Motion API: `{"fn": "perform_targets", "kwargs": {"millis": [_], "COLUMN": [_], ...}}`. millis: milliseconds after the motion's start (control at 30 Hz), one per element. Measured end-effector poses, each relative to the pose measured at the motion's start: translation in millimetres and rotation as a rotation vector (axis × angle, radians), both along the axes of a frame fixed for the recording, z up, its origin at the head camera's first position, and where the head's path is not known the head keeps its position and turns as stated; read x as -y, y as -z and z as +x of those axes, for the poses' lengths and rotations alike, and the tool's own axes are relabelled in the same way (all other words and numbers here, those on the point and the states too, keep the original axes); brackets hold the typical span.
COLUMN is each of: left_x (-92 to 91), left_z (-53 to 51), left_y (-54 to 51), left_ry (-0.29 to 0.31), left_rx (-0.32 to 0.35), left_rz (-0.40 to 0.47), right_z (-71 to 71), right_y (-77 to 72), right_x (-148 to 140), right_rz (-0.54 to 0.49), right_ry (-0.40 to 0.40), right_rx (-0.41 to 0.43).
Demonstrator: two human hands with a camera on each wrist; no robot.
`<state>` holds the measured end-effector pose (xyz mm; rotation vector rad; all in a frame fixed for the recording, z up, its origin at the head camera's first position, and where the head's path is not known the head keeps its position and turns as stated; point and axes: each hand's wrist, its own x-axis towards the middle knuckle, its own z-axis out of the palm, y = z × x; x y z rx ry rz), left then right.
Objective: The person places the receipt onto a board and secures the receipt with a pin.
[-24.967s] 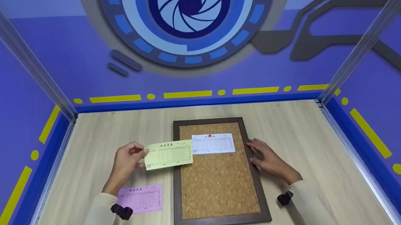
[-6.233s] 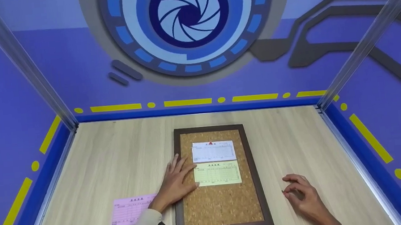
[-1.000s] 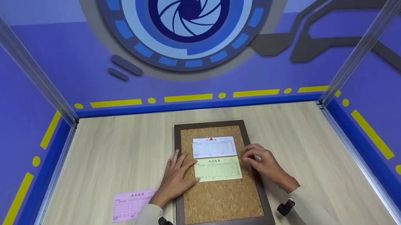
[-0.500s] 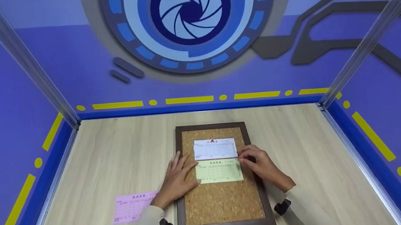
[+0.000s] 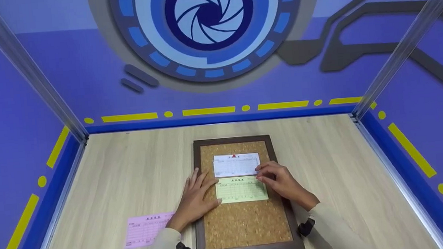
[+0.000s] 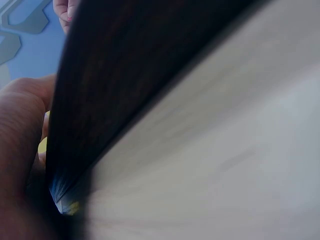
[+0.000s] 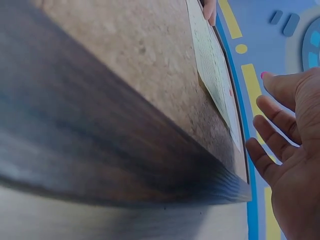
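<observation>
A brown-framed cork board (image 5: 246, 226) lies on the table. On it, a white form slip (image 5: 235, 167) bears a red push pin (image 5: 234, 156) at its top edge. Directly below sits a green form slip (image 5: 240, 191). My left hand (image 5: 192, 199) rests across the board's left frame, fingers spread, thumb and index tips at the green slip's left edge. Over the slips' right ends, my right hand (image 5: 282, 179) pinches a small pinkish-red push pin (image 7: 263, 75) between thumb and index finger; in the head view this pin is too small to make out.
A pink form slip (image 5: 144, 229) lies on the table (image 5: 130, 176) left of the board, partly under my left sleeve. Blue-purple panels (image 5: 40, 72) enclose the table at the back and both sides.
Earlier, my left hand held the green slip up; it now lies under the white one. My right hand came from the table's right, lately sliding left over the slips' right ends. My left hand stays put.
</observation>
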<state>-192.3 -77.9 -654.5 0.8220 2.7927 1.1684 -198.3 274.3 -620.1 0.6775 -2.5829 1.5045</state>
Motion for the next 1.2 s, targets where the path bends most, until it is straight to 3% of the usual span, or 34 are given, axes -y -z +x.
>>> {"fn": "perform_targets", "kwargs": {"millis": [267,500,767,1200], "left_x": [0.2,0.0,0.3,-0.1], "left_z": [0.2,0.4,-0.3,-0.6], "left_y": [2.6,5.5,2.8,2.6], "left_ry": [0.007,0.003,0.003,0.008], "left_rx": [-0.016,-0.032,-0.034,-0.052], "left_rz": [0.029,0.033,0.004,0.031], "right_z": [-4.6,-7.5,-10.9,-14.0], "right_y": [1.3,0.5,-0.1,-2.0], "right_x": [9.3,16.8,21.5,29.7], "right_rz": [0.006,0.003,0.013,0.042], "right_ry": [-0.033,-0.069,-0.067,-0.057], "right_rx": [0.034,0.001,0.025,0.046]}}
